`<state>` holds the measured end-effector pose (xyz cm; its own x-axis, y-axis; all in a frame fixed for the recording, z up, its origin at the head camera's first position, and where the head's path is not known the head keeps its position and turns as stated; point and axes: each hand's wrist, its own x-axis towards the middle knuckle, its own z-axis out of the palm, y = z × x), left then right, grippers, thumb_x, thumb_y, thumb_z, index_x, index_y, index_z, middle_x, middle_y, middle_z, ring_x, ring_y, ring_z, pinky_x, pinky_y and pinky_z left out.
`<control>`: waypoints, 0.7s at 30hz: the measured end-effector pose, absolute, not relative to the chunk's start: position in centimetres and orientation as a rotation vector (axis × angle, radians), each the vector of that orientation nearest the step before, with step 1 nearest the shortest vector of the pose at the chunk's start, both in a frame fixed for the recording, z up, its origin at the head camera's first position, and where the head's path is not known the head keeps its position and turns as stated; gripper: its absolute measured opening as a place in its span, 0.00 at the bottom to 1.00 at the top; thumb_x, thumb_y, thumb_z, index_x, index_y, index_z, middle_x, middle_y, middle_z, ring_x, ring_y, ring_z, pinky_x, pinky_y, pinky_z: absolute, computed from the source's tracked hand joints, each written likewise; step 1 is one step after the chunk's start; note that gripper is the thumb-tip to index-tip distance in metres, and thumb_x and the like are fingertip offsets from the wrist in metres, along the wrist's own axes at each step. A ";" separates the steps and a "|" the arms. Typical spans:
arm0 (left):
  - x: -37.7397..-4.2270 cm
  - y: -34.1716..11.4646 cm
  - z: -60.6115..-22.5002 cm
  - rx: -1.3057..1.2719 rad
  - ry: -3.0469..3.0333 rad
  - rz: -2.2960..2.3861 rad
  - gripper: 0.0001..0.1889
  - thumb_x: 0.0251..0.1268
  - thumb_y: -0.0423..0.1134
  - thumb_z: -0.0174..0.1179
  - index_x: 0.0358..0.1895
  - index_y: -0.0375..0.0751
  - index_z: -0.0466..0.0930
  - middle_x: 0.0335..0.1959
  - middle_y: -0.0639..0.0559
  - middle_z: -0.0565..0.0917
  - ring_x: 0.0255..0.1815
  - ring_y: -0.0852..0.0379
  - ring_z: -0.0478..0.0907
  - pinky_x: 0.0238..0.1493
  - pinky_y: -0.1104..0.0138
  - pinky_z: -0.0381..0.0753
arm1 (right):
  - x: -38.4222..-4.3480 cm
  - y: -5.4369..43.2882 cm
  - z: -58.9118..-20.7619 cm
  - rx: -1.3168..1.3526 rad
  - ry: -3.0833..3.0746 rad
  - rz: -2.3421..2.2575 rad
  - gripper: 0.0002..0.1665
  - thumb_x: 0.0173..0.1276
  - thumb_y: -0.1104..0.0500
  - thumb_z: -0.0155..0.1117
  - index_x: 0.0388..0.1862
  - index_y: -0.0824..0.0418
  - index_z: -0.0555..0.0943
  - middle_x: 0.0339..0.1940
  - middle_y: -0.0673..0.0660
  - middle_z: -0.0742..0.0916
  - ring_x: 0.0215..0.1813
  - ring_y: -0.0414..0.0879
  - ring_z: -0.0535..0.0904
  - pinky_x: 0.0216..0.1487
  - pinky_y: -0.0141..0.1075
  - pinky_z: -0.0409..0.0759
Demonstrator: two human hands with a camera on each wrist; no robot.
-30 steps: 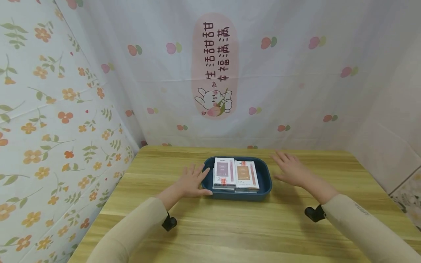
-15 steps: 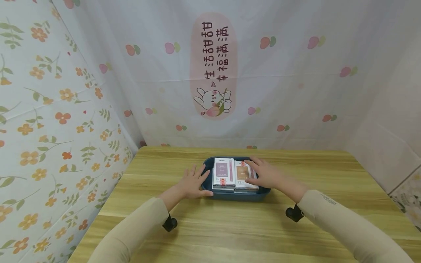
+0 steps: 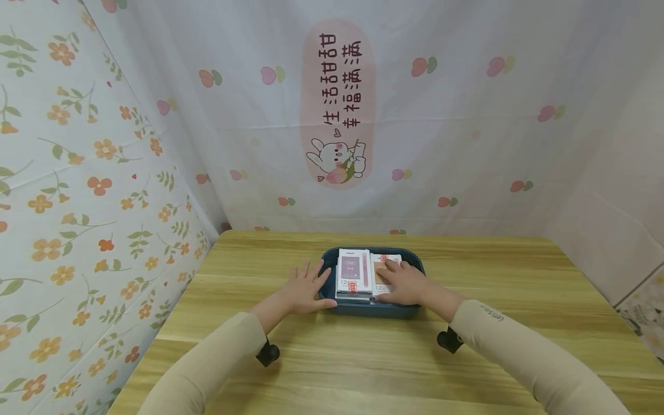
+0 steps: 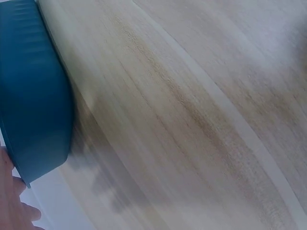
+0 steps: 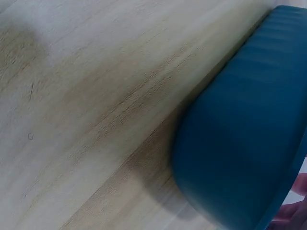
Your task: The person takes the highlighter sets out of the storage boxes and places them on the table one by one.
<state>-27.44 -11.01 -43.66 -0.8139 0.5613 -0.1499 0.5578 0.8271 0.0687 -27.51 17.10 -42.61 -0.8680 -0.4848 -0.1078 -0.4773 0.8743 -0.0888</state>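
Note:
A dark blue plastic basket [image 3: 370,310] stands on the wooden table. Two stacks of flat white boxes lie in it side by side. The left stack's top box [image 3: 355,271] has a purple panel, a "12" and a red sticker. On the right, the top box [image 3: 381,288] bears an orange-brown panel, partly covered by my right hand [image 3: 407,283]. That hand's fingers spread over this box, with the thumb near its front edge. My left hand [image 3: 303,290] has spread fingers at the basket's left end, the thumb by the front rim. Both wrist views show mostly the basket's outer wall.
The wooden table [image 3: 358,363] runs up to a printed white curtain [image 3: 461,144] at the back. A floral cloth [image 3: 98,190] hangs along the left side. A small black camera mount [image 3: 267,353] sits at the left wrist, another [image 3: 449,340] at the right.
My right hand has come leftward from beside the basket, over its right end, onto the orange-panelled box. The left hand and the basket have hardly moved.

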 end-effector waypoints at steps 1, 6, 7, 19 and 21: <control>-27.4 -11.0 -43.6 0.877 2.846 0.036 0.46 0.58 0.71 0.39 0.73 0.45 0.45 0.74 0.42 0.43 0.71 0.33 0.37 0.64 0.38 0.44 | -27.5 17.1 -42.6 -0.741 2.919 -0.079 0.45 0.58 0.31 0.54 0.67 0.56 0.64 0.67 0.67 0.65 0.62 0.68 0.63 0.58 0.60 0.63; -27.3 -10.9 -43.5 0.873 2.847 0.026 0.46 0.58 0.72 0.39 0.73 0.44 0.45 0.74 0.42 0.43 0.71 0.32 0.39 0.64 0.38 0.45 | -27.6 17.2 -42.4 -0.715 2.906 -0.033 0.44 0.58 0.31 0.54 0.68 0.54 0.65 0.68 0.65 0.65 0.63 0.67 0.62 0.58 0.62 0.60; -27.3 -10.9 -43.4 0.873 2.848 0.022 0.46 0.58 0.72 0.39 0.73 0.44 0.45 0.74 0.42 0.43 0.71 0.32 0.39 0.64 0.38 0.45 | -27.7 17.2 -42.3 -0.722 2.902 -0.015 0.44 0.58 0.31 0.54 0.67 0.54 0.65 0.68 0.65 0.66 0.63 0.67 0.63 0.58 0.62 0.61; -27.4 -10.9 -43.7 0.873 2.858 0.036 0.47 0.57 0.72 0.39 0.73 0.44 0.45 0.74 0.42 0.44 0.71 0.32 0.39 0.63 0.37 0.45 | -28.2 18.3 -41.9 -0.809 2.877 0.006 0.42 0.58 0.34 0.58 0.65 0.56 0.68 0.65 0.67 0.69 0.63 0.66 0.65 0.61 0.57 0.62; -27.4 -10.9 -43.7 0.871 2.857 0.034 0.47 0.57 0.72 0.39 0.73 0.45 0.45 0.74 0.42 0.43 0.71 0.32 0.39 0.63 0.38 0.45 | -28.3 18.4 -41.9 -0.830 2.872 0.008 0.42 0.57 0.35 0.59 0.64 0.57 0.69 0.64 0.68 0.70 0.63 0.65 0.65 0.61 0.56 0.62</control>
<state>-27.38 -10.90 -43.72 -0.8189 0.5565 -0.1406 0.5530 0.8305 0.0667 -28.26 18.42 -41.91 -0.8352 -0.5301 -0.1465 -0.5309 0.8466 -0.0371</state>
